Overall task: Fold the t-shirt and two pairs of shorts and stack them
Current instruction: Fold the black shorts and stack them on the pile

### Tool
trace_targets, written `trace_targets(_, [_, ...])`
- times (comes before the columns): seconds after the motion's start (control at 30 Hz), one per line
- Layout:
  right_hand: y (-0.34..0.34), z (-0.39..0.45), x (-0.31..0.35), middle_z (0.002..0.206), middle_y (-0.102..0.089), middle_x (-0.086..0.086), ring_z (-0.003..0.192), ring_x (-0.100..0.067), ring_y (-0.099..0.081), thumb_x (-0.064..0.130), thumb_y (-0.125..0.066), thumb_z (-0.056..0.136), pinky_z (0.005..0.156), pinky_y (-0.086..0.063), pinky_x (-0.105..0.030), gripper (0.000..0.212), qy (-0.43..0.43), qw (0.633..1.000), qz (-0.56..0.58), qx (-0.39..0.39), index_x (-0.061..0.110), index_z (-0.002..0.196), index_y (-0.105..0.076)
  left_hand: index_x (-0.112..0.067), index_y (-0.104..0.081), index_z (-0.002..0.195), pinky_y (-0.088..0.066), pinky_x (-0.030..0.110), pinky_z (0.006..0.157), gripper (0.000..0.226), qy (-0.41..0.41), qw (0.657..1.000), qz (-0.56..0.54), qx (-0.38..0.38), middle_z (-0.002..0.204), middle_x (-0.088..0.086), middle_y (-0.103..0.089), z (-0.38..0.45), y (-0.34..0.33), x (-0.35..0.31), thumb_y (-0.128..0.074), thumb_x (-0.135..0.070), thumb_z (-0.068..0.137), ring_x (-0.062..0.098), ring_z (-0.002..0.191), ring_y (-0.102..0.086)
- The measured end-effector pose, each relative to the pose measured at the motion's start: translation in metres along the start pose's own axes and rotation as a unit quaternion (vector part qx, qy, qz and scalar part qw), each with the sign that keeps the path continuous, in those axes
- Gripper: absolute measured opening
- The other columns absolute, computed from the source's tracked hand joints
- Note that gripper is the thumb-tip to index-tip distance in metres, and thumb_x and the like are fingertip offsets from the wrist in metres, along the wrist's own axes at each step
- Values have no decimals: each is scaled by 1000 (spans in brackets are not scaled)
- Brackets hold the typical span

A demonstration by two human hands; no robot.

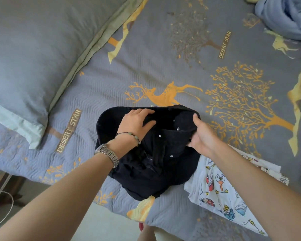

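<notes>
The black shorts (146, 153) lie rumpled near the bed's (146, 66) near edge, waistband toward 12 o'clock and open, legs bunched toward 6 o'clock. The cloth is dark and thick, with small pale studs down the front; finer detail is lost in the dark folds. The left hand (135, 123) lies flat on the waistband at its 10 o'clock side, fingers spread and pressing. The right hand (200, 134) grips the waistband at 2 o'clock, thumb on top and fingers apparently tucked under the cloth. At 4 o'clock from the shorts, partly under them, lies a white garment (221, 193) with cartoon prints. A grey pillow (33, 49) sits at 10 o'clock. A watch (107, 154) and a bead bracelet (129, 134) ring the left wrist.
</notes>
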State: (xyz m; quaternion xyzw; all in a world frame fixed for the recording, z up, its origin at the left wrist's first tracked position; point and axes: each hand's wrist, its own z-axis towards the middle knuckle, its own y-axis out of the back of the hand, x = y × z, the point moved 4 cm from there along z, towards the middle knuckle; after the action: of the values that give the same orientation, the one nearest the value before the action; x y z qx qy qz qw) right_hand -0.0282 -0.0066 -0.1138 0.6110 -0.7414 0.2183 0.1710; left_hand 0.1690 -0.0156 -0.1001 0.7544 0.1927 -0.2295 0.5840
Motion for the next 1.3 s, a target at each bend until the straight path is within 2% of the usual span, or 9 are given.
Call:
trace_targets(0.13, [-2, -8, -3, 130, -59, -11, 118, -29, -57, 49, -30, 98, 103, -41, -50, 54, -19, 995, 81, 53, 14, 131, -52, -26, -38, 139, -28, 32, 110, 71, 18, 998, -66, 11, 139, 0, -46, -6, -3, -4, -67, -46, 77, 20, 132, -35])
trace_targets(0.3, [-6, -17, -2, 124, -63, -14, 116, -30, -58, 47, -28, 99, 98, -44, -48, 53, -19, 983, 145, 113, 10, 119, -60, -29, -10, 147, -18, 36, 116, 113, 4, 997, -41, 64, 153, 0, -22, -15, -12, -8, -76, -56, 60, 21, 142, -18])
trace_targets(0.57, [-12, -29, -9, 120, -65, -14, 108, -26, -64, 41, -36, 98, 84, -54, -46, 49, -32, 964, 203, 168, 7, 107, -70, -35, -2, 147, -19, 39, 118, 128, 59, 977, -148, 143, 157, -9, -8, -19, -15, 0, -79, -61, 48, 14, 144, -13])
trace_targets(0.67, [-15, -32, -8, 125, -62, -17, 115, -31, -60, 22, -43, 96, 98, -47, -47, 35, -10, 969, 136, 208, 5, 120, -63, -40, -14, 145, -26, 30, 114, 101, 117, 932, -305, 158, 145, -19, -26, -27, -19, 2, -70, -62, 63, 6, 133, -32])
trace_targets(0.77, [-14, -32, -4, 128, -59, -19, 116, -35, -58, -8, -51, 84, 101, -43, -53, 47, 46, 980, 37, 190, 5, 130, -52, -42, -39, 135, -44, 34, 101, 60, 205, 873, -413, 157, 135, -5, -52, -31, -32, 3, -46, -67, 81, 15, 112, -58])
trace_targets(0.93, [-11, -34, -3, 124, -60, -17, 111, -32, -59, -28, -43, 73, 88, -49, -45, 69, 74, 984, -30, 162, 10, 130, -47, -24, -41, 137, -53, 25, 71, 43, 240, 844, -435, 202, 119, 1, -57, -34, -46, -9, -46, -30, 95, 16, 98, -60])
trace_targets(1.1, [-1, -35, 0, 112, -62, -11, 99, -23, -62, -28, -51, 72, 78, -53, -34, 85, 213, 973, -52, 68, 38, 124, -37, -20, -46, 125, -50, 37, 93, 49, 215, 862, -420, 183, 105, 2, -64, -38, -51, -14, -66, -27, 81, 18, 95, -62])
trace_targets(1.2, [-4, -43, 8, 127, -57, 0, 113, -12, -59, -22, -59, 71, 91, -50, -28, 92, 313, 925, -191, 98, 45, 129, -36, -26, -50, 111, -50, 44, 94, 44, 213, 886, -384, 151, 106, 10, -67, -40, -55, -12, -73, -21, 74, 25, 98, -64])
trace_targets(1.3, [-6, -47, 16, 130, -55, 13, 127, -6, -47, -14, -60, 74, 107, -39, -31, 73, 343, 876, -322, 111, 38, 125, -55, -27, -49, 103, -55, 40, 82, 46, 203, 895, -387, 94, 96, 10, -68, -45, -54, -12, -78, -15, 70, 24, 88, -66])
